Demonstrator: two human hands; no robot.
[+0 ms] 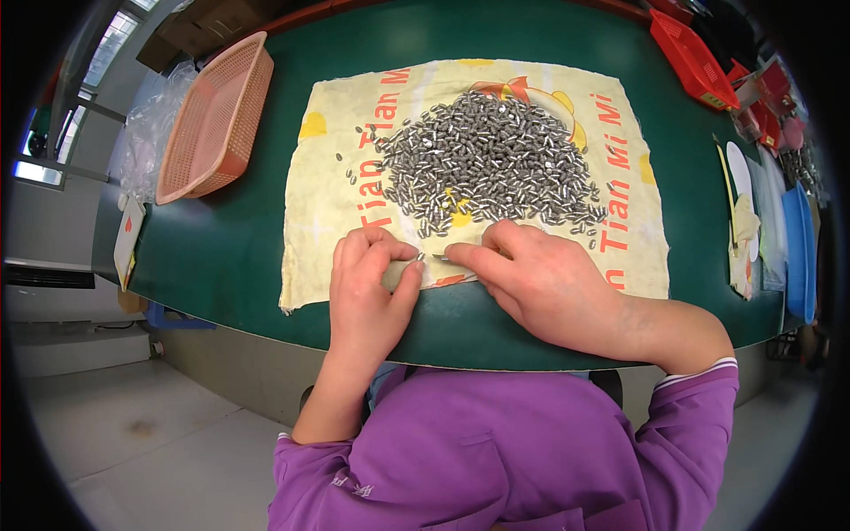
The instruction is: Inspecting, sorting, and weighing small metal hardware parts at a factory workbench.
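Observation:
A large pile of small oval silver metal pieces (487,159) lies on a pale yellow cloth (328,177) with red lettering. At the near edge of the cloth, my left hand (365,279) pinches a single small metal piece (421,257) between thumb and forefinger. My right hand (553,281) is closed on a thin, dark, blade-like tool (440,257), mostly hidden by the fingers. The tool's tip points left at the pinched piece, close to it; whether they touch I cannot tell. Several loose pieces lie left of the pile.
The cloth covers the middle of a dark green table (469,327). A pink perforated basket (221,124) stands at the left, beside clear plastic bags (146,133). At the far right is a red tray (691,57), and a blue tray (799,252) sits along the right edge.

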